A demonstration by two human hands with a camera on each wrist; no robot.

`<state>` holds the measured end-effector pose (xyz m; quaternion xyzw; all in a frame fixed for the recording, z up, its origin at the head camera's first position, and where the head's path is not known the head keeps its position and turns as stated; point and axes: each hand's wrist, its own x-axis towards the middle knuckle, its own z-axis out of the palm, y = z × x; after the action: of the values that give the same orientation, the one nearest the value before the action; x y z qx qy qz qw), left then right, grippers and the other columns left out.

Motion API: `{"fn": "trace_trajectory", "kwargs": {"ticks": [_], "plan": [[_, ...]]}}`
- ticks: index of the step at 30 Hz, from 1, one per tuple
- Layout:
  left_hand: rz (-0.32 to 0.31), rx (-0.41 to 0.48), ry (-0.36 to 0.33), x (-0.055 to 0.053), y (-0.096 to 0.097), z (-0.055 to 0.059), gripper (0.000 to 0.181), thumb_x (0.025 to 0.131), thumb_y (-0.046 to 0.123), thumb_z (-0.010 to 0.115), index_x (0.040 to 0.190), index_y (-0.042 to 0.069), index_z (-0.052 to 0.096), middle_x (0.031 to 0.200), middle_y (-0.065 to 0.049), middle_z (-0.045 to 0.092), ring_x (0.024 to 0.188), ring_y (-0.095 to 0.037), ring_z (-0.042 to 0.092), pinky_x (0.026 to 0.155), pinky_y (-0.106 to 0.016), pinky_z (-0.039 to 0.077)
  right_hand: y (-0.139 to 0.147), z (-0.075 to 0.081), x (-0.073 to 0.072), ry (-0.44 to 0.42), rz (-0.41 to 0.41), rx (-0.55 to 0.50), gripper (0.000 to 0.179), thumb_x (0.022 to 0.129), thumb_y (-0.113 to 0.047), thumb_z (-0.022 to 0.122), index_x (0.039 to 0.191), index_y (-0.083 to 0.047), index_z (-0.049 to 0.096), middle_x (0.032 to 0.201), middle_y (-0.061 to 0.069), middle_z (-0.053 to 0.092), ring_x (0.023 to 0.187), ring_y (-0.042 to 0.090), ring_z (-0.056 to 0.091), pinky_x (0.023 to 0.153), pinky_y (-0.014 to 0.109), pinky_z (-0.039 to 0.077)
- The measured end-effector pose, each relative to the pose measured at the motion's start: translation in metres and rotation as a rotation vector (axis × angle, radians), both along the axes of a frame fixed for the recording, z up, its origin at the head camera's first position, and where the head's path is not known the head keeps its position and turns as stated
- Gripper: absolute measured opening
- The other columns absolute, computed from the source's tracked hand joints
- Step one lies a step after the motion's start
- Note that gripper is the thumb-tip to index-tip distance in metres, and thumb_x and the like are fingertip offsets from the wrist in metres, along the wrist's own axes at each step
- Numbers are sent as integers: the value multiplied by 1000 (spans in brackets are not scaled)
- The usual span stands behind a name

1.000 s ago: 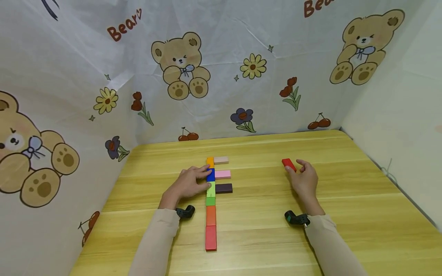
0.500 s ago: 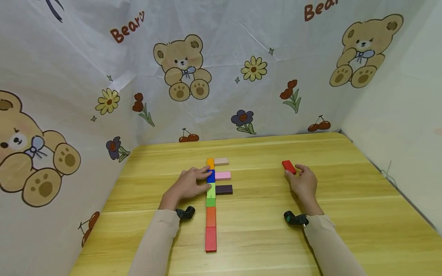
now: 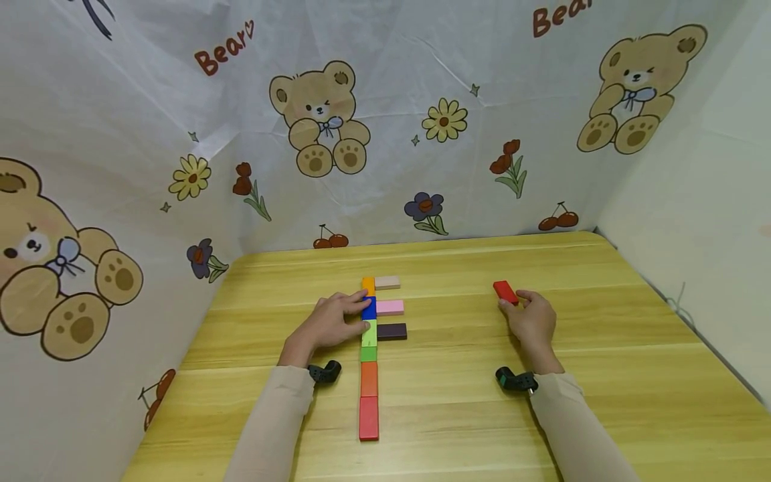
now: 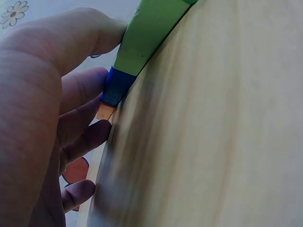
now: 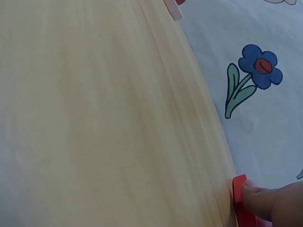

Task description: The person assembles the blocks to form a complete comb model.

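Observation:
A column of colored blocks runs down the middle of the table: orange [image 3: 368,284], blue [image 3: 369,309], light green [image 3: 369,335], green [image 3: 369,354], orange-red [image 3: 369,379] and red at the near end. My left hand [image 3: 330,323] rests along its left side, fingertips touching the upper blocks; the left wrist view shows the thumb against the light green block [image 4: 147,40]. Farther right, my right hand [image 3: 533,325] pinches a loose red block [image 3: 504,292] between thumb and finger. That red block [image 5: 240,194] also appears under the thumb in the right wrist view.
Three blocks branch rightward from the column: beige [image 3: 387,282], pink [image 3: 390,308] and dark purple [image 3: 392,331]. Bare wooden table [image 3: 446,381] lies between the hands. A bear-printed cloth [image 3: 385,187] hangs behind the table's far edge.
My right index finger has come down to the red block's right side, meeting the thumb's hold. The left hand and the column stay in place; the head view has shifted slightly.

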<state>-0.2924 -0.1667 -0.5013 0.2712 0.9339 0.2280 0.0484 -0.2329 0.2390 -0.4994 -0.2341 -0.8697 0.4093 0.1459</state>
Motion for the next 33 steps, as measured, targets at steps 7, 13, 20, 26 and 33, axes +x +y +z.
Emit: {"fn": "trace_trajectory", "kwargs": {"ticks": [7, 13, 20, 26, 33], "plan": [[-1, 11, -3, -1, 0, 0, 60, 94, 49, 65, 147, 29, 50, 161, 14, 36, 136, -14, 43, 100, -39, 31, 1, -3, 0, 5, -2, 30, 50, 90, -27, 75, 128, 4, 64, 100, 17, 57, 85, 28, 48, 68, 33, 34], [2, 6, 8, -1, 0, -2, 60, 93, 50, 65, 147, 30, 50, 161, 15, 36, 136, -14, 43, 99, -38, 31, 1, -3, 0, 7, 0, 51, 48, 91, -27, 74, 127, 4, 65, 99, 17, 59, 84, 28, 50, 68, 33, 34], [4, 4, 15, 0, -1, -1, 60, 93, 50, 64, 147, 30, 50, 161, 15, 36, 136, -14, 43, 98, -38, 32, 0, -3, 1, 28, -1, 85, 45, 91, -26, 74, 125, 3, 67, 90, 12, 57, 79, 27, 49, 67, 33, 34], [8, 8, 5, 1, -1, 1, 59, 93, 50, 65, 147, 30, 50, 161, 14, 37, 135, -14, 43, 98, -38, 32, -1, -6, 0, 42, -2, 52, 43, 93, -27, 72, 126, 2, 67, 87, 9, 53, 76, 25, 47, 65, 33, 33], [6, 26, 1, 0, 0, -2, 59, 93, 51, 65, 147, 31, 51, 161, 16, 36, 134, -13, 44, 97, -38, 32, -1, -7, 2, 66, -22, 41, 43, 94, -28, 71, 126, 0, 68, 91, 10, 55, 79, 26, 48, 67, 33, 33]]}}
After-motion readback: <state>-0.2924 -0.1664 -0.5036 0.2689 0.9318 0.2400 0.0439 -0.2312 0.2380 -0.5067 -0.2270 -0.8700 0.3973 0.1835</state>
